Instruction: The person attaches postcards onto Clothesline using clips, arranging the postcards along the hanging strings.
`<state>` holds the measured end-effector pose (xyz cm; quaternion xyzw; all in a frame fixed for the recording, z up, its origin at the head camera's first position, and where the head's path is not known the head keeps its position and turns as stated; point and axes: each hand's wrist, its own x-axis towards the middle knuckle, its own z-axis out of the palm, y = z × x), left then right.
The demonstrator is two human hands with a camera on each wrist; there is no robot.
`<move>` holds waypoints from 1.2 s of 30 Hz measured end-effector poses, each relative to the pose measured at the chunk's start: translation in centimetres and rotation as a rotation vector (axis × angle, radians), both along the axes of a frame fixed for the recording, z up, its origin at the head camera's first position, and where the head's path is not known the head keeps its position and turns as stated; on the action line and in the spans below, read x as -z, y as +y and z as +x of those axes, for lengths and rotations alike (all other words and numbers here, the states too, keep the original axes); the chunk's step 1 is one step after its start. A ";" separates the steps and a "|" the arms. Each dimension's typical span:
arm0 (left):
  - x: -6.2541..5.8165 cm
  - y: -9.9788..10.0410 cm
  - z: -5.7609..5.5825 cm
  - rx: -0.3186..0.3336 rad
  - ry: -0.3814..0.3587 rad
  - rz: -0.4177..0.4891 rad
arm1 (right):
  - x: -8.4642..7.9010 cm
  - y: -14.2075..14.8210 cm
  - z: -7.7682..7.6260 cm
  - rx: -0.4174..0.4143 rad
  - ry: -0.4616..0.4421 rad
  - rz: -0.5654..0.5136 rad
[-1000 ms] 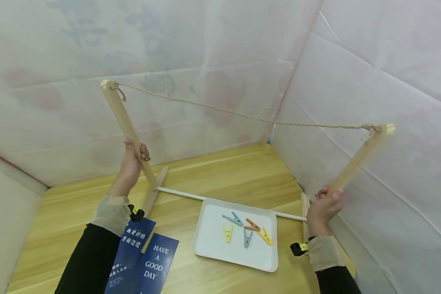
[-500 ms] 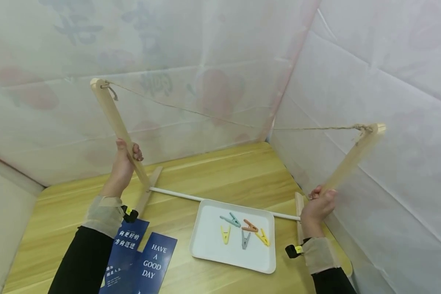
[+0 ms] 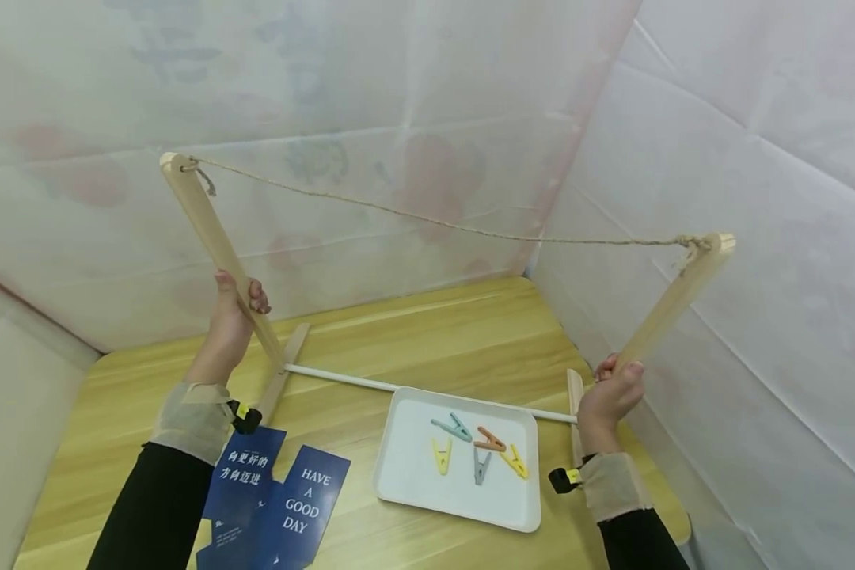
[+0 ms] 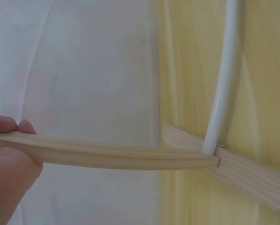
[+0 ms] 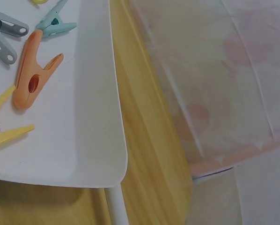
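Wooden frame with two posts stands on a table, beyond a tray and some blue cards. Nearest are two black sleeves with beige cuffs, each wrist wearing a small black device. By the left sleeve lie the blue cards, overlapping; at least two, exact number unclear. One card reads "HAVE A GOOD DAY" in white capitals; another bears white Chinese characters, 向更好的方向迈进. Other lines are too small to read. To their right, a white tray holds five clothespins: one teal, one orange, one grey, two yellow, one of these paler. Farther off, the left hand is wrapped round the left post; the right hand grips the right post. One white rod runs low between the posts, partly hidden by the tray. One thin cord sags slightly between their tops, tied at both ends. The table has yellowish wood grain. Whitish sheeting encloses it, showing faded red shapes and faint, illegible blue characters.
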<state>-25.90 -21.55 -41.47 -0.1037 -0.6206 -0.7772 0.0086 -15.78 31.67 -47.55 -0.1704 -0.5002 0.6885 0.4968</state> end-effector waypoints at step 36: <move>0.4 -1.0 1.5 -0.093 -0.036 -0.010 | 0.3 0.9 -4.6 -0.108 -0.050 0.031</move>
